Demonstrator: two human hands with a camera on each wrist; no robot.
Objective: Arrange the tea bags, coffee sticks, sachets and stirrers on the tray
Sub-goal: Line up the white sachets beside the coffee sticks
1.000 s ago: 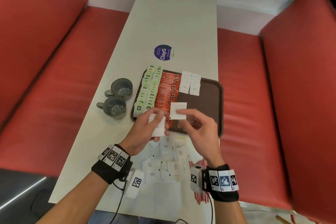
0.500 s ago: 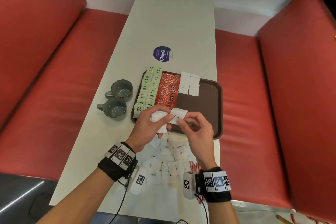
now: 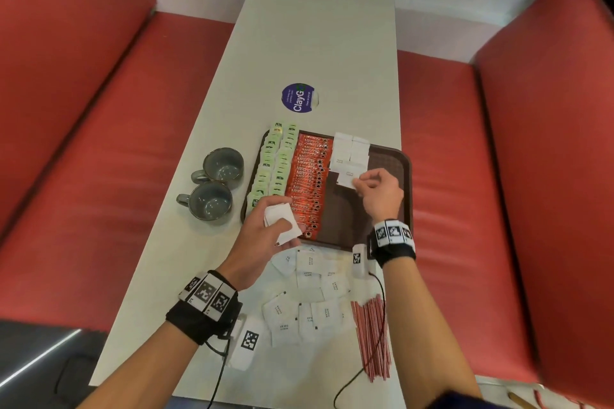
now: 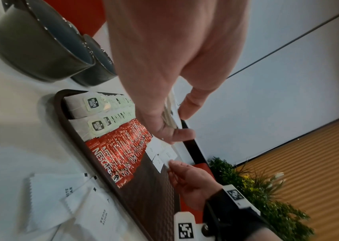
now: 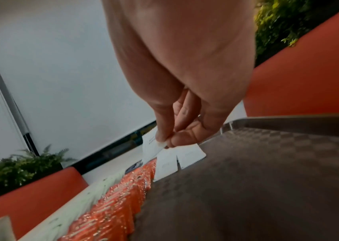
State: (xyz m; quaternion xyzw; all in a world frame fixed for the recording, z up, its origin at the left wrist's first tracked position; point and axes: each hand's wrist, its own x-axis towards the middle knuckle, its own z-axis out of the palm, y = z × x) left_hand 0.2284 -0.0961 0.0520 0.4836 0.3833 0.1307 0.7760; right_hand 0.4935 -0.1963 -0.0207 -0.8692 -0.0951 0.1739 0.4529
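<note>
A brown tray (image 3: 392,156) holds two rows of green tea bags (image 3: 272,166), a row of red coffee sticks (image 3: 309,179) and two short columns of white sachets (image 3: 350,151). My right hand (image 3: 360,181) pinches one white sachet (image 3: 345,179) over the near end of those columns; the right wrist view shows the sachet (image 5: 151,147) between thumb and forefinger. My left hand (image 3: 279,226) grips a small stack of white sachets (image 3: 282,217) above the tray's near left corner. Loose white sachets (image 3: 309,295) and red stirrers (image 3: 372,335) lie on the table near me.
Two grey mugs (image 3: 216,186) stand on the white table (image 3: 319,43) left of the tray. A round blue sticker (image 3: 298,97) lies beyond the tray. Red benches (image 3: 465,176) flank the table on both sides. A cable runs from my right wrist across the stirrers.
My right hand took one sachet from the stack in my left hand and carried it away over the tray to the sachet columns. The left hand stayed near the tray's near corner.
</note>
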